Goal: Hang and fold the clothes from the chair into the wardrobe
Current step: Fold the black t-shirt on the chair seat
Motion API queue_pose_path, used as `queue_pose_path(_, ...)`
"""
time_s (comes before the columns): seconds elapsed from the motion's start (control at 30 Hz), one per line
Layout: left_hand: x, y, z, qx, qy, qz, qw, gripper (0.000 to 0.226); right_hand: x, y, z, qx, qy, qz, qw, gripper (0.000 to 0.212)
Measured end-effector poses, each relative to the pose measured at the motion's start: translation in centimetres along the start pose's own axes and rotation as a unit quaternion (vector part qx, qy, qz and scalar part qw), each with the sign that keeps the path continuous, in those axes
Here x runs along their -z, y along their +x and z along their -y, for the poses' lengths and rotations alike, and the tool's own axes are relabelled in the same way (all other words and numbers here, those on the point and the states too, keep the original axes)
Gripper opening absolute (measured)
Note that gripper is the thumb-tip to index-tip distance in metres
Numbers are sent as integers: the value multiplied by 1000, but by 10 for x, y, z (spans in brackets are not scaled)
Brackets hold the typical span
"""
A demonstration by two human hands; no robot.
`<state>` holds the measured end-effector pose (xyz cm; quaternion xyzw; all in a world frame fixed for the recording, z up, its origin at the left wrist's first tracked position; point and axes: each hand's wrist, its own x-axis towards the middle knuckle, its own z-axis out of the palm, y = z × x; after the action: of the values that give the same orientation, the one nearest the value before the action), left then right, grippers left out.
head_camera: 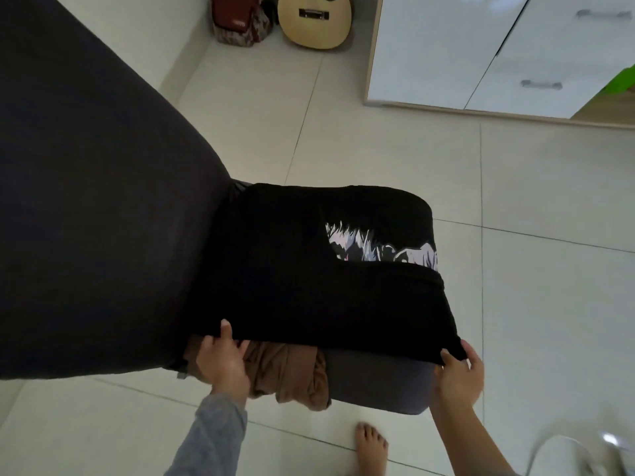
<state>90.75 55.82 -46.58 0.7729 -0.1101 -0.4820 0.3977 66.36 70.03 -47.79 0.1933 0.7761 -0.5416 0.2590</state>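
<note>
Gripping the black shirt [292,269] at its near edge, we curl the left hand [221,360] round the left corner, thumb on top, and the right hand [460,372] round the right corner. The shirt lies spread over the chair [378,383] seat, print upward, covering a bunched brown garment [292,376]. The white wardrobe [446,46] stands well apart.

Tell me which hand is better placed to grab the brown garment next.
Probably left. The left hand pinches the black shirt right beside the brown garment; the right hand holds the shirt's other corner, away from it.
</note>
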Motion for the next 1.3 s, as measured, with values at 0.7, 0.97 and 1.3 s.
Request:
queue_pose_path(0.7,-105,31,-81,-442,438,155,767,40,-129,-18,38,397,-314,226,832,25)
queue_pose_path(0.97,-165,77,-126,-379,527,241,721,73,-244,-31,76,208,-287,335,873,52)
queue_pose_path(1.3,-173,98,-132,-254,370,276,850,40,-256,-40,82,301,-253,354,849,18)
